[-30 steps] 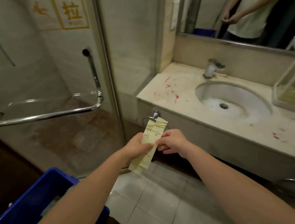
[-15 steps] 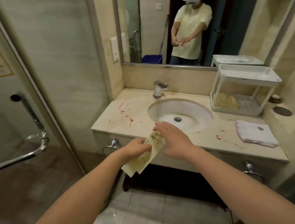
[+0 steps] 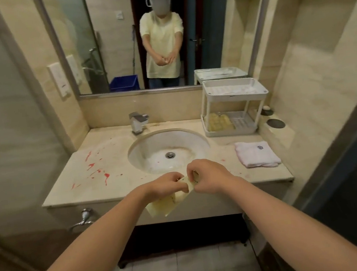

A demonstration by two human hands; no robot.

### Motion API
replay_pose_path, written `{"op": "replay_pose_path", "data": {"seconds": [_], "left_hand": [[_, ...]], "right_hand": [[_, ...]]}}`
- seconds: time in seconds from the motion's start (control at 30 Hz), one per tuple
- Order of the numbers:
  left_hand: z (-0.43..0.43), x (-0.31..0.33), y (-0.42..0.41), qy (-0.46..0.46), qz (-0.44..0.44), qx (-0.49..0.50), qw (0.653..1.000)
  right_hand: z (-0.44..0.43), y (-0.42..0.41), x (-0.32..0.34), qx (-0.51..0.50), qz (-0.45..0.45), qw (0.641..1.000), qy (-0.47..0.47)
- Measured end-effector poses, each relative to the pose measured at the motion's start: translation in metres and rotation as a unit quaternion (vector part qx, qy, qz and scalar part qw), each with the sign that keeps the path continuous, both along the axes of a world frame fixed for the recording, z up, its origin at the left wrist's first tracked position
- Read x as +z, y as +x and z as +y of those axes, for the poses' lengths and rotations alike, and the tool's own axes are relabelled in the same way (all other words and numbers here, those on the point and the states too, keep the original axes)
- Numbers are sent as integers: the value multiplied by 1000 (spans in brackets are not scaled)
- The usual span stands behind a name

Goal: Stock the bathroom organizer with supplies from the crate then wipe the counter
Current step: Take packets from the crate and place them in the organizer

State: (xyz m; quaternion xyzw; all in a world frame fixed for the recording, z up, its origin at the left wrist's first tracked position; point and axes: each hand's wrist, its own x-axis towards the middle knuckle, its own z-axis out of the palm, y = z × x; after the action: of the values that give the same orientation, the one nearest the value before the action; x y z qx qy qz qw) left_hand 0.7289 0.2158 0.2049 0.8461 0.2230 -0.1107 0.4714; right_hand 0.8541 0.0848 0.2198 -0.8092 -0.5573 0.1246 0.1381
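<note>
Left hand [image 3: 167,183] and right hand [image 3: 209,176] both pinch one pale yellow packet [image 3: 166,205].
Head view — curled fingers grip the packet's top, and its lower end hangs before the counter [image 3: 114,188] edge. The white two-tier organizer [image 3: 235,97] stands at the back right with a folded towel [image 3: 256,156] near it — red smears [image 3: 98,170] mark the counter's left.
</note>
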Motion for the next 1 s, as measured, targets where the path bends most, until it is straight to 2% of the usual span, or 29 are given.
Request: {"op": "replay_pose_path", "data": {"seconds": [0.1, 0.2, 0.47, 0.7, 1.0], "left_hand": [[19, -3, 42, 32, 4, -42, 999], [43, 2, 82, 103, 1, -88, 991], [82, 28, 174, 229, -84, -129, 961], [107, 58, 237, 350, -187, -135, 908], [136, 79, 337, 381, -247, -122, 883]], "right_hand": [[7, 34, 3, -45, 1, 999, -10], [15, 68, 9, -95, 3, 995, -11], [43, 139, 27, -219, -6, 975, 37], [62, 191, 49, -255, -51, 962, 80], [91, 294, 73, -257, -61, 957, 124]]}}
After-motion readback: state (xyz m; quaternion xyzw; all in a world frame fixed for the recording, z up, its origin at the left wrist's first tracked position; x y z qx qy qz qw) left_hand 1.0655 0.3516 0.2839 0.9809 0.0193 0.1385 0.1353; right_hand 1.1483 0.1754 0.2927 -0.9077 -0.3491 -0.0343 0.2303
